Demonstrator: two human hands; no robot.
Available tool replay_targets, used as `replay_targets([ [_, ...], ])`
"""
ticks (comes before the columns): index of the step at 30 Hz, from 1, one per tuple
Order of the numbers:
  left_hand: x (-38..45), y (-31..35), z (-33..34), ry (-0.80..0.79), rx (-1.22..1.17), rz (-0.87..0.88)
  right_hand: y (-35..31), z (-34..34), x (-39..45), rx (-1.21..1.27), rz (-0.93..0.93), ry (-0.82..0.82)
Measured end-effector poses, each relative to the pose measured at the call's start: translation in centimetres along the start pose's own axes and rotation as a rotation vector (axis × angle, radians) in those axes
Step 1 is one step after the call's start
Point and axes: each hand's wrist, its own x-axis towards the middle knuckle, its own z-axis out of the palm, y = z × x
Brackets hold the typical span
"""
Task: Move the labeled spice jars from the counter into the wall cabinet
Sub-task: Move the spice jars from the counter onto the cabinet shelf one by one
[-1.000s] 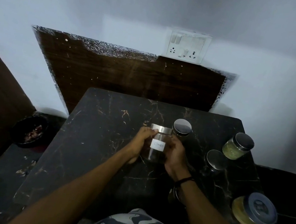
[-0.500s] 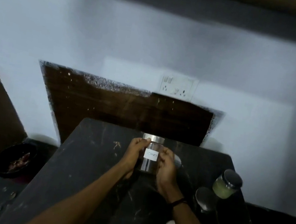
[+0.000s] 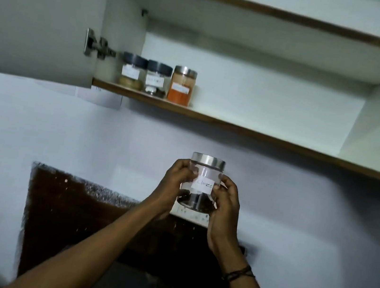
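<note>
Aloft, steel-lidded glass jar (image 3: pixel 202 185) (cylindrical)

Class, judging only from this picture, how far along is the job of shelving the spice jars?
Done: three labeled jars stand in a row on the cabinet's lower shelf. In hand: the left hand and right hand hold the cloves jar below the shelf. Left: placing it beside the row; the counter is out of view.

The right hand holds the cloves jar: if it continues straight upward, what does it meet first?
Probably the front edge of the lower cabinet shelf, right of the orange jar. Right hand and cloves jar sit below it; depth is unclear.
</note>
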Motion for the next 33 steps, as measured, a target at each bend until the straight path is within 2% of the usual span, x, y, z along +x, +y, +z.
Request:
replay_targets([
  [3,1.9,5.0,0.6,-0.024,0.031,0.126,-4.1,1.2,2.3,-0.065,-0.123,-0.024],
  [6,3.5,8.7,1.0,0.0,0.027,0.229,-7.5,2.8,4.1,-0.12,-0.246,0.018],
  [9,5.4,11.7,1.5,0.068,-0.01,0.286,-9.9,4.5,6.2,-0.162,-0.308,0.062],
  [14,9.0,15.3,1.8,0.084,0.018,0.359,-12.7,6.8,10.2,-0.185,-0.383,0.074],
  [18,11.9,16.1,1.4,0.132,0.089,0.369,-13.0,7.9,13.1,-0.265,-0.37,0.109],
  [24,15.9,15.7,0.5,0.242,0.231,0.362,-12.8,9.2,17.3,-0.525,-0.372,0.126],
  [33,21.6,14.7,-0.5,0.3,0.586,0.374,-11.6,11.0,22.8,-0.825,-0.268,-0.067],
])
